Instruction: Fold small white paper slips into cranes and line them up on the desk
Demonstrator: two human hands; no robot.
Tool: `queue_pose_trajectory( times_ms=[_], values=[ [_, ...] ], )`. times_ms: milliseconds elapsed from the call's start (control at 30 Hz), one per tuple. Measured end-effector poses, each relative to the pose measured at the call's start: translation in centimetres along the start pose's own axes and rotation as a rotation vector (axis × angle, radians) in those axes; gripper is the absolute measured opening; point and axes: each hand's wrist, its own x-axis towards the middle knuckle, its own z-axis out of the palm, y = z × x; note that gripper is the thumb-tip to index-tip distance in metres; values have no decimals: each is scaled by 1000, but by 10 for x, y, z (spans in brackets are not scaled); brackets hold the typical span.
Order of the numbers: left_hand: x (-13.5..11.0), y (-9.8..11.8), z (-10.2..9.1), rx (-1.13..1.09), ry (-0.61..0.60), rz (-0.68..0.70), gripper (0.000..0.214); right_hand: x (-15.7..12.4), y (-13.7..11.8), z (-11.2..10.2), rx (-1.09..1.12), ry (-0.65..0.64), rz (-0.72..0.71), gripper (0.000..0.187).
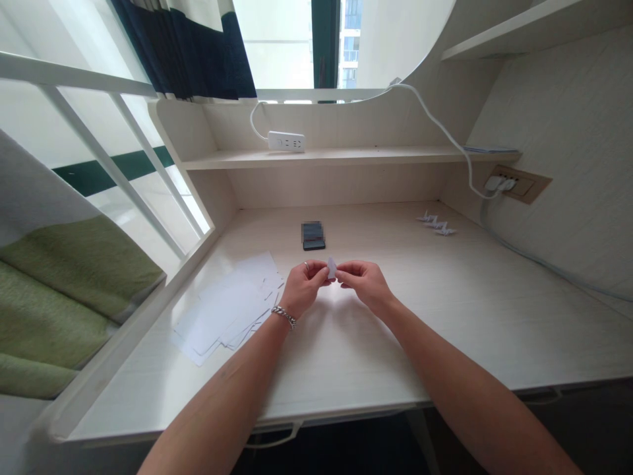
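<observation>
Between my two hands, just above the desk, is a small folded piece of white paper (331,268) with a pointed top. My left hand (307,282), wearing a ring and a chain bracelet, pinches its left side. From the right, the thumb and fingers of my right hand (363,280) are closed on its other edge. My fingertips hide the lower part of the paper. Several small folded paper cranes (438,225) stand in a row at the back right of the desk.
Loose white paper sheets (232,303) and thin strips lie left of my hands. A dark phone-like device (313,235) rests behind them. On the shelf sits a white power strip (286,141); a white cable (440,125) runs to the wall socket (524,186).
</observation>
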Motion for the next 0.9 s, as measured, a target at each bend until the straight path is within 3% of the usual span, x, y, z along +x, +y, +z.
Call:
queue_pose_trajectory(
  times_ms=[200, 333, 500, 733, 900],
  values=[
    [1, -2, 3, 18, 24, 52, 28, 1, 1, 2, 24, 41, 15, 36],
    [0, 1, 5, 16, 34, 25, 34, 0, 0, 2, -31, 0, 33, 24],
    [-3, 3, 6, 40, 34, -12, 24, 0, 0, 2, -51, -11, 21, 18],
    [-3, -2, 3, 224, 9, 155, 21, 0, 2, 1, 11, 22, -35, 32],
    [-2, -7, 2, 263, -21, 190, 22, 2, 3, 1, 56, 49, -16, 34]
  ],
)
